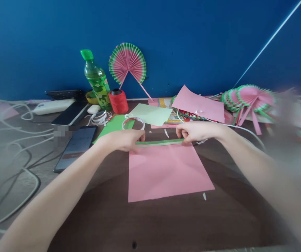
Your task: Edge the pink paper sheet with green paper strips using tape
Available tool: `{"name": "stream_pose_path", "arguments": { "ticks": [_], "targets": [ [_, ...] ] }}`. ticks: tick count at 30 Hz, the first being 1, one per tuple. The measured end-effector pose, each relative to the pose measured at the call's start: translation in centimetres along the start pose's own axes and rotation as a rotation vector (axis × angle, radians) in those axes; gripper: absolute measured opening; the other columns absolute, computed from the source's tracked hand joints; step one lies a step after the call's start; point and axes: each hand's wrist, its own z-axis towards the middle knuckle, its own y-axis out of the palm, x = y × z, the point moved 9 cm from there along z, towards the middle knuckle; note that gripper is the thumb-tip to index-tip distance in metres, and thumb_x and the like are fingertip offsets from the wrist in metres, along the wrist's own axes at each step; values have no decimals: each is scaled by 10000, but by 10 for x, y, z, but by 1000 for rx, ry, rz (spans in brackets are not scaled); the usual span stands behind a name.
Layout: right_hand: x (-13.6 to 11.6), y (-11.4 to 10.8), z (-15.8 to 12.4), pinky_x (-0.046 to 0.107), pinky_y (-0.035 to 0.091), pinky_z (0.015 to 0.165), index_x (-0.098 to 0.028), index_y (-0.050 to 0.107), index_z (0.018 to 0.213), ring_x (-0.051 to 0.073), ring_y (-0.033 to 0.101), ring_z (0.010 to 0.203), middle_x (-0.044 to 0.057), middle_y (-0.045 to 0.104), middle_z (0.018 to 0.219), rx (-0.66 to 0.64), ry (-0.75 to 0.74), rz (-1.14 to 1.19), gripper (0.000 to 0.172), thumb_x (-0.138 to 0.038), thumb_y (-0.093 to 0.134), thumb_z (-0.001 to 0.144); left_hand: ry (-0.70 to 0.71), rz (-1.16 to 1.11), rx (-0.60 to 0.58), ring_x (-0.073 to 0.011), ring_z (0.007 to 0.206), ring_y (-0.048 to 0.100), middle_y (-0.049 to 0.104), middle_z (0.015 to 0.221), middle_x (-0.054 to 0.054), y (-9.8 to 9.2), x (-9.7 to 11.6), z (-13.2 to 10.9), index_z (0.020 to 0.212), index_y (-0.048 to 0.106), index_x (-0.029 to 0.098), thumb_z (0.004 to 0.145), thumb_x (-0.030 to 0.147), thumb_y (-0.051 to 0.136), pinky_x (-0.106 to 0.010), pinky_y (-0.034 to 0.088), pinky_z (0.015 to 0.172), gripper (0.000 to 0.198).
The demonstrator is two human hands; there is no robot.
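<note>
A sheet of pink paper point(166, 171) lies on the dark table in front of me, with a narrow green and pale green strip point(160, 142) along its far edge. My left hand point(130, 139) pinches the left end of that edge, fingers closed and curled. At the right end, my right hand point(193, 132) grips the same edge between thumb and bent fingers. Just beyond my left hand rests a roll of tape point(134, 122) on a green sheet point(116, 125). A pale green sheet point(151, 114) lies farther back.
A pink and green paper fan point(128, 63) leans on the blue wall, near a green bottle point(96, 82) and a red container point(118, 101). Left are a phone point(77, 148) and looping cables point(32, 175). More folded fans point(250, 99) and a loose pink sheet point(199, 105) lie right.
</note>
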Motion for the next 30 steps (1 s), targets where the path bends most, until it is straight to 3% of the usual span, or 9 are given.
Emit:
{"name": "stream_pose_path", "arguments": {
  "ticks": [5, 8, 11, 14, 17, 20, 25, 30],
  "targets": [
    [0, -9, 1, 245, 300, 500, -204, 525, 864, 112, 438, 560, -25, 495, 699, 102, -47, -13, 253, -336, 620, 670, 74, -95, 45, -130, 701, 503, 550, 786, -1, -11, -4, 6, 800, 517, 181, 676, 279, 581, -225, 359, 592, 171],
    [-14, -18, 0, 256, 335, 588, -207, 575, 874, 147, 481, 687, 11, 519, 801, 208, -182, 7, 276, -432, 585, 716, 77, -104, 61, -131, 722, 514, 558, 799, -2, -20, -6, 5, 802, 535, 170, 676, 274, 592, -226, 371, 630, 173],
    [-32, -18, -1, 264, 352, 655, -185, 609, 782, 162, 495, 768, 39, 528, 862, 247, -337, 34, 237, -414, 555, 747, 78, -87, 28, -135, 740, 520, 570, 828, -7, -20, -5, 3, 838, 559, 169, 690, 276, 573, -227, 371, 636, 183],
    [-41, -13, 1, 252, 324, 593, -170, 583, 697, 126, 467, 652, 11, 533, 725, 220, -350, 94, 193, -343, 526, 762, 80, -60, 0, -151, 777, 527, 589, 863, -11, -15, 2, 2, 908, 585, 186, 697, 286, 552, -233, 361, 630, 236],
    [-45, -7, 2, 240, 280, 534, -172, 558, 675, 100, 418, 568, -22, 501, 622, 173, -330, 152, 190, -339, 527, 761, 92, -58, 60, -143, 685, 505, 571, 759, -1, -14, 14, 3, 860, 592, 185, 716, 367, 537, -243, 323, 572, 239],
    [-50, -3, 0, 236, 279, 530, -173, 569, 699, 103, 435, 580, -17, 521, 641, 143, -346, 173, 186, -348, 542, 756, 134, -116, 126, -120, 568, 441, 484, 614, 16, -15, 30, 2, 724, 557, 174, 768, 410, 468, -256, 280, 524, 256],
    [-64, 1, -7, 247, 307, 570, -178, 625, 805, 133, 491, 657, 22, 607, 769, 139, -345, 150, 223, -382, 546, 762, 188, -161, 196, -103, 540, 419, 462, 581, 25, -14, 47, 0, 667, 538, 170, 769, 351, 458, -256, 269, 527, 223],
    [-78, 8, -11, 241, 303, 556, -166, 612, 748, 111, 446, 594, -5, 558, 668, 115, -400, 193, 222, -363, 514, 783, 207, -214, 182, -84, 501, 348, 415, 550, 31, -9, 54, 1, 609, 505, 163, 781, 472, 451, -257, 230, 494, 358]
  ]
}}
